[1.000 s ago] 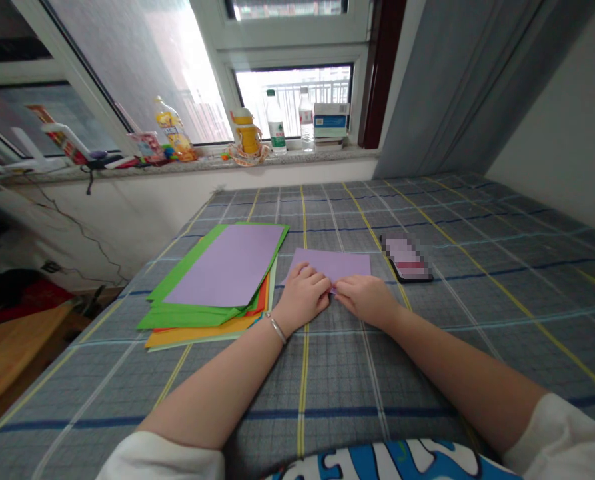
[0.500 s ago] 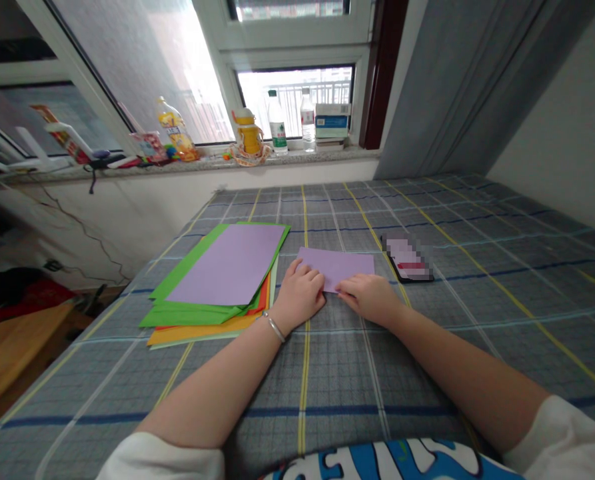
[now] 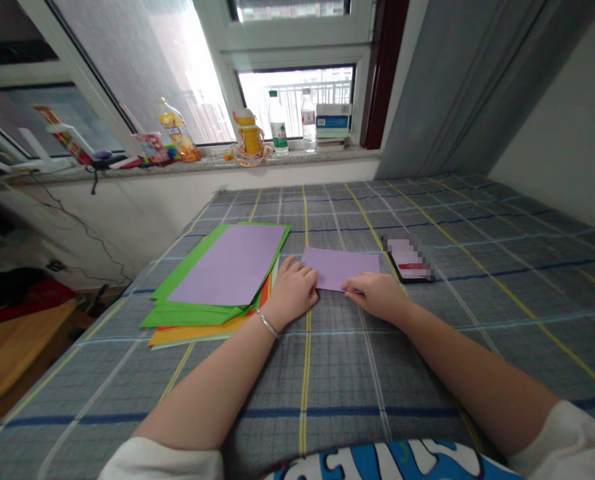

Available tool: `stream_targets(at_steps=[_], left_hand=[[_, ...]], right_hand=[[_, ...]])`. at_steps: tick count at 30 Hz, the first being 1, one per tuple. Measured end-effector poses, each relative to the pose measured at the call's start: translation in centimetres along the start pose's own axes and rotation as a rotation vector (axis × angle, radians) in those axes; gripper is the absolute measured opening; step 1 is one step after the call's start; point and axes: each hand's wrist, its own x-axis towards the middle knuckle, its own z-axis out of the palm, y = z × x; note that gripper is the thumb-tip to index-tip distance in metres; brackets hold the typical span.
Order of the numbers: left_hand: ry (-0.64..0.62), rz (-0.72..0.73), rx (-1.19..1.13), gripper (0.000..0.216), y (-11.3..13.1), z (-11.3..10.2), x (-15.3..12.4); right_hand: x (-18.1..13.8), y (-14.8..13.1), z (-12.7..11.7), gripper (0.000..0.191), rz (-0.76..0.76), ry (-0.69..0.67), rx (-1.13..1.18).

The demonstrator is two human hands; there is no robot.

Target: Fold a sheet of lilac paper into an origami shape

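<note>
A purple sheet of paper (image 3: 334,268), smaller than the sheets in the pile, lies crosswise on the plaid cloth in front of me. At its near left corner, my left hand (image 3: 296,287) has its fingers curled and its thumb tucked underneath, closed on the edge. My right hand (image 3: 377,297) pinches the near edge right of the middle, between thumb and bent fingers. Just left of my left hand is a pile of coloured paper, with a large purple sheet (image 3: 232,263) on top of green sheets (image 3: 190,315). Orange and pale sheets stick out below.
A phone (image 3: 412,270) lies to the right, its screen pixelated. Along the windowsill (image 3: 297,160) stand bottles, a yellow cup (image 3: 250,137) and boxes. The plaid surface drops away at the left, beside a wooden piece of furniture (image 3: 22,350).
The small purple sheet has slid slightly right, together with my right hand. My left hand has shifted a little left along it. The pile and the phone stay put.
</note>
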Motion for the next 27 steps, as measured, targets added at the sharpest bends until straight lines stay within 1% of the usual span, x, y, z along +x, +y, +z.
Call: stream_targets(at_steps=[11,15,20,24,27], left_hand=[[-0.036,-0.018,0.04,0.003,-2.1,-0.4,-0.4],[-0.078,-0.038,0.044,0.004,-2.8,-0.6,-0.6],[-0.158,-0.014,0.003,0.006,-3.0,-0.9,-0.8],[-0.166,-0.005,-0.002,0.008,-3.0,-1.0,-1.0],[-0.209,0.02,0.029,0.008,-3.7,-1.2,-1.1]], right_hand=[[0.0,0.7,0.0,0.013,0.026,-0.004,0.039],[0.0,0.8,0.1,0.011,0.028,-0.001,0.063],[0.0,1.0,0.2,0.009,0.017,-0.015,0.102],[0.1,1.0,0.3,0.009,0.021,-0.01,0.122],[0.1,1.1,0.4,0.01,0.032,-0.006,0.125]])
